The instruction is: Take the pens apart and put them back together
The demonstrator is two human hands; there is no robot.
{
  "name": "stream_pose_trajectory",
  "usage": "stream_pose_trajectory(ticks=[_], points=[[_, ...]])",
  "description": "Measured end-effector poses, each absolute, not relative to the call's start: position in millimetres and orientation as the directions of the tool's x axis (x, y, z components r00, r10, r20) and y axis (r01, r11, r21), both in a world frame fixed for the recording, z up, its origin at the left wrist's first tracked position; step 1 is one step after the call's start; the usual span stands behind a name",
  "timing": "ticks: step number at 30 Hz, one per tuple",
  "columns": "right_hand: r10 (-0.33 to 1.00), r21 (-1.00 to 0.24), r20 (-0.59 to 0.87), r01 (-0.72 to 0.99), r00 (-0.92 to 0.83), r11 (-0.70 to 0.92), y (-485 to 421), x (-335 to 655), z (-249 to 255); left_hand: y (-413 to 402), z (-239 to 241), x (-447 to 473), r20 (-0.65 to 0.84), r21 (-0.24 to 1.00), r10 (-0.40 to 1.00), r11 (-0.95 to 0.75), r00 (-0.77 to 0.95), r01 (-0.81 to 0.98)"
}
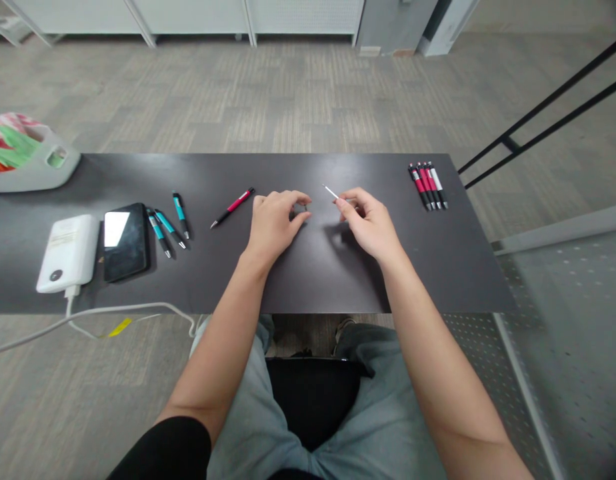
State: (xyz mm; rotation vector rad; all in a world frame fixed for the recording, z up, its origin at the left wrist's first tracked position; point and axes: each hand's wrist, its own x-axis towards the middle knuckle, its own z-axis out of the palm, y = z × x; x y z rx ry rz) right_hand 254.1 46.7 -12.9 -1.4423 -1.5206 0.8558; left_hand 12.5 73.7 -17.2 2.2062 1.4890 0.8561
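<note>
My right hand (364, 217) pinches a thin white pen refill (331, 193) that points up and to the left above the black table (438, 267). My left hand (275, 219) rests on the table with curled fingertips touching a small dark part (299, 211) that I cannot make out. A red pen (233, 207) lies just left of my left hand.
Several red pens (427, 185) lie in a row at the far right. Three teal pens (169, 225) lie at the left, beside a black phone (125, 241) and a white power bank (68, 252) with a cable. A white container (28, 160) sits at the far left.
</note>
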Motion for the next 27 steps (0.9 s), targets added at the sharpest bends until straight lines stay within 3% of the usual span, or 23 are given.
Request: stream_pose_trajectory(ticks=[5,13,16,19,22,27], points=[[0.994,-0.905,0.113,0.415,0.015,0.096,46,254,-16,69,-17,17,0.232,0.504,0.934,-0.355,0.272,0.788],[0.993,-0.897,0.120,0.428,-0.011,0.114,45,253,-17,74,-29,13,0.286,0.596,0.938,-0.333,0.194,0.731],[0.993,-0.908,0.118,0.403,-0.018,0.115,45,251,-18,79,-30,13,0.279,0.752,0.947,-0.317,0.158,0.577],[0.994,-0.930,0.103,0.349,-0.048,0.113,45,245,-17,82,-29,15,0.271,0.923,0.944,-0.310,0.189,0.229],[0.991,-0.948,0.103,0.293,-0.086,0.124,43,238,-16,84,-26,20,0.300,0.952,0.930,-0.306,0.213,-0.009],[0.989,-0.951,0.097,0.284,-0.110,0.125,39,234,-14,83,-23,25,0.315,0.949,0.940,-0.312,0.132,-0.044]])
